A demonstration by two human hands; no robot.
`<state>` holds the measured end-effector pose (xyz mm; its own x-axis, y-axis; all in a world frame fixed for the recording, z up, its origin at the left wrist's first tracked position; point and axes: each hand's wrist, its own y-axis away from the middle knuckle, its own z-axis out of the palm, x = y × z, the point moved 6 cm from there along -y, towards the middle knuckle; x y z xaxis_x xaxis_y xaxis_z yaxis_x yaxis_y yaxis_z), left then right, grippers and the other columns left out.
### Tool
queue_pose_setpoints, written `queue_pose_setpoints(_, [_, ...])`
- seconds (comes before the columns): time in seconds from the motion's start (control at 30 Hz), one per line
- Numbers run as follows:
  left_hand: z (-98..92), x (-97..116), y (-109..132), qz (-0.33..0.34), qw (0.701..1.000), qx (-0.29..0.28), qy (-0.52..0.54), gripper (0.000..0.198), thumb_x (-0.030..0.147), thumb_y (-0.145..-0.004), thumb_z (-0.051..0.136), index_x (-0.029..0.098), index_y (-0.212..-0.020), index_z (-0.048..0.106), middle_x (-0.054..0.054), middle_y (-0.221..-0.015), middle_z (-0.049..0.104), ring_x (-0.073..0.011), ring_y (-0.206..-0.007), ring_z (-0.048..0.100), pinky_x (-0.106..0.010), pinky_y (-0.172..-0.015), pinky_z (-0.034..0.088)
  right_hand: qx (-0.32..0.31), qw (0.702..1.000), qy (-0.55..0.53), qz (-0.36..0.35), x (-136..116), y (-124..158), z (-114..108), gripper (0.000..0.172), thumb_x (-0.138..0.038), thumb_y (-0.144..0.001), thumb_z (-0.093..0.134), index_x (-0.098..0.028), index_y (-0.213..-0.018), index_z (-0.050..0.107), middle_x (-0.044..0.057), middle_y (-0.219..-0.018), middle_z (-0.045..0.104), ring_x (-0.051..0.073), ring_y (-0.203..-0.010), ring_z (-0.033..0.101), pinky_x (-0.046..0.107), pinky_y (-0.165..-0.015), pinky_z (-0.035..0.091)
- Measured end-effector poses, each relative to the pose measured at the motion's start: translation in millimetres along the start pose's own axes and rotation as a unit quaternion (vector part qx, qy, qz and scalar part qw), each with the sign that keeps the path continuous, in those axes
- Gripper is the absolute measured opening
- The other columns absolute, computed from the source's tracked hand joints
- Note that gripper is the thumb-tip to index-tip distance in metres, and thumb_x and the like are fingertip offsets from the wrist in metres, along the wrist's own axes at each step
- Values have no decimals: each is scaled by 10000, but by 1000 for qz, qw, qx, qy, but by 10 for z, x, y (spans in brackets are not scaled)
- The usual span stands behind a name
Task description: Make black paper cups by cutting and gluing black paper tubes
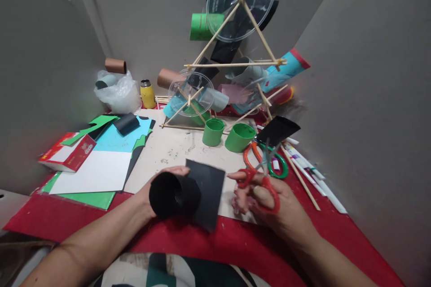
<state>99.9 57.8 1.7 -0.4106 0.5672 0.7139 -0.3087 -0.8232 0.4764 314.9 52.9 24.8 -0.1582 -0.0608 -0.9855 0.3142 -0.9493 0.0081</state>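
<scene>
Two hands sit low over the red mat [235, 242]. The left hand [148, 190] is curled tight around a black paper tube [170, 195], thumb on top, and a flat flap [208, 193] of the same sheet sticks out to the right. The right hand [269, 202] has its fingers hooked through the red scissors [259, 179], gripping them just beside that flap. It's too blurry to tell if the blades are apart. Further back are green-handled scissors [279, 163] and two green paper cups [213, 131] on the cardboard [175, 148], then a stick-and-plastic-lid wheel [242, 4] by the wall.

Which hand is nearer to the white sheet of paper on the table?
Left. The left hand, holding a black paper tube, is just right of the white sheet; the right hand, with red scissors, is farther right.
</scene>
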Motion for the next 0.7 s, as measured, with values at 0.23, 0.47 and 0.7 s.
queue_pose_setpoints(0.23, [-285,254,146,128,950,222,177,79,114,-750,740,158,-734,675,-11,-660,725,-147,-586,682,-242,-623,581,28,996,49,66,99,65,18,422,-587,-811,745,-179,-812,640,-20,-620,509,115,-531,422,242,-531,375])
queue_pose_setpoints(0.47, [-183,229,236,199,924,244,219,166,84,-681,772,146,-820,706,-45,-768,761,-182,-639,708,-266,-607,603,-153,958,215,113,221,107,422,504,-646,-850,627,-193,-702,461,-27,-642,420,132,-609,355,262,-571,292])
queue_pose_setpoints(0.7, [-98,178,265,226,914,254,223,222,99,-620,811,175,-803,710,-19,-771,758,-183,-659,702,-267,-617,600,-172,949,238,112,258,149,452,506,-645,-870,584,-210,-690,400,-45,-625,370,126,-596,315,253,-547,266])
